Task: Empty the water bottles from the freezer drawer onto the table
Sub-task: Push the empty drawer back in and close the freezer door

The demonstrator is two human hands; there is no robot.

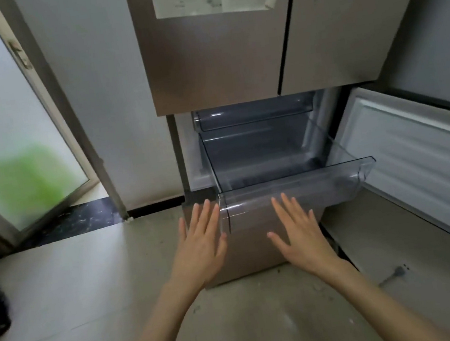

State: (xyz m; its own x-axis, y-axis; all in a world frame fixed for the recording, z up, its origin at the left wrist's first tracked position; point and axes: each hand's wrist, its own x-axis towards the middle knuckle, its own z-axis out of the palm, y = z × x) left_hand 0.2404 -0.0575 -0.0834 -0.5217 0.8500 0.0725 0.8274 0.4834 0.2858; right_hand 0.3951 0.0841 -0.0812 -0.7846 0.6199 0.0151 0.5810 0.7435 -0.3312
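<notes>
**Drawer stands empty: hands poised at its front to slide it home**

Head view: the clear freezer drawer (293,189) is pulled well out from the lower compartment of the fridge (218,70), with the freezer door (423,148) swung open to the right. No water bottles show anywhere in the drawer, in the smaller drawer above it (253,113), or elsewhere in the frame; the counter they belong on is out of view, so I cannot say where they lie. Judging by the bare tub, the unloading looks done and the step in hand is closing up.

The left hand (199,243) is flat and spread, released, holding nothing, just in front of the drawer's left corner. The right hand (299,235) is likewise splayed and empty, in front of the drawer's front panel; whether either palm actually touches the plastic cannot be told.

To do this well, press both palms on the front panel, evenly left and right, so the drawer runs straight on its rails and does not skew or jam. Push smoothly until it seats fully, since a proud drawer will likely block the door. Keep fingertips off the top rim as it goes under the drawer above.
</notes>
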